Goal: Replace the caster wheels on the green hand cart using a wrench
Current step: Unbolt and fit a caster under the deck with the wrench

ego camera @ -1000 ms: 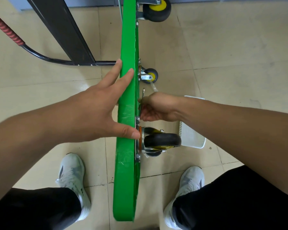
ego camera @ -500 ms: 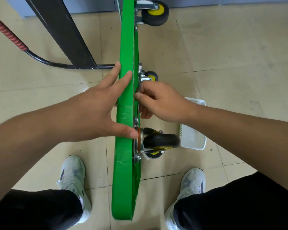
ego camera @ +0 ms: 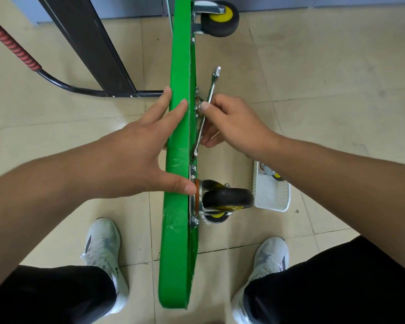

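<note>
The green hand cart (ego camera: 177, 242) stands on its edge between my feet. My left hand (ego camera: 136, 155) grips its top edge, fingers over the far side and thumb by the near caster wheel (ego camera: 227, 198), black with a yellow hub. My right hand (ego camera: 232, 123) pinches a silver wrench (ego camera: 209, 99) against the cart's underside, its lower jaw close to the deck above that caster's plate. Another caster wheel (ego camera: 220, 18) is mounted at the far end. My right hand hides the middle mount.
A white perforated basket (ego camera: 272, 195) holding a spare caster lies on the tile floor to the right, under my right forearm. The cart's black handle with a red grip (ego camera: 14, 50) and a dark metal frame (ego camera: 91, 45) lie at the left. My shoes flank the cart.
My right hand has lifted and turned palm down, and the wrench now shows, slanting up past my fingers. The small middle caster is now hidden. My left hand has kept its hold.
</note>
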Demonstrator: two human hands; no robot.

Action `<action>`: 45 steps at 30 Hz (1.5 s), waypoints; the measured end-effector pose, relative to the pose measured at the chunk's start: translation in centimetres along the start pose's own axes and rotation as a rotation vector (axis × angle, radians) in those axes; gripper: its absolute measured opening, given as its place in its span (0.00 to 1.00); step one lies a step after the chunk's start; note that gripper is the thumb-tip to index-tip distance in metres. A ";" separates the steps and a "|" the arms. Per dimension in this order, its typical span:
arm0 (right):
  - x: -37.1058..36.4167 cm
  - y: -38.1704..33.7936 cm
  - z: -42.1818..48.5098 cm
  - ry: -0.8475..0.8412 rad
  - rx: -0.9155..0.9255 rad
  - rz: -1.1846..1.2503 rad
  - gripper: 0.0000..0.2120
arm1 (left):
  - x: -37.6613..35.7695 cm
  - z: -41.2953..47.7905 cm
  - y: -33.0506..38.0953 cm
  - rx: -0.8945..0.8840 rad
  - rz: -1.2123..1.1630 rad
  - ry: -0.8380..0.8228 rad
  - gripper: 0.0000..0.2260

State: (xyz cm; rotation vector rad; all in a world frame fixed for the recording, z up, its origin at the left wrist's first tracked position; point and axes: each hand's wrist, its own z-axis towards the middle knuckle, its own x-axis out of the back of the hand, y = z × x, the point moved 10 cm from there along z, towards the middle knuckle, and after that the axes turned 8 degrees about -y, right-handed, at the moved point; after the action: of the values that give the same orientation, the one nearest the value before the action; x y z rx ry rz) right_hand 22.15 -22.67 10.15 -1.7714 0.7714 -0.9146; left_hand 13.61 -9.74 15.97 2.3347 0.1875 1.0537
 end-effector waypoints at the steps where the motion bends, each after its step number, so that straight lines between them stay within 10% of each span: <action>1: 0.3 0.6 0.3 0.012 -0.031 0.039 0.12 | 0.0 0.0 0.0 0.000 0.000 0.000 0.63; 10: -2.1 8.2 -0.5 -0.113 -0.476 0.304 0.17 | 0.0 -0.1 0.0 -0.001 -0.001 -0.001 0.62; 45: -9.3 15.9 -3.4 -0.350 -0.989 0.519 0.11 | -0.2 -0.1 0.1 -0.027 0.006 -0.008 0.61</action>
State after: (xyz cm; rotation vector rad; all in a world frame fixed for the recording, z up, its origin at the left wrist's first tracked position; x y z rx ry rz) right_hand 12.88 -21.97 -6.07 -2.2697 1.4972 0.2027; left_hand 13.34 -9.87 15.98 2.3163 0.1622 1.0439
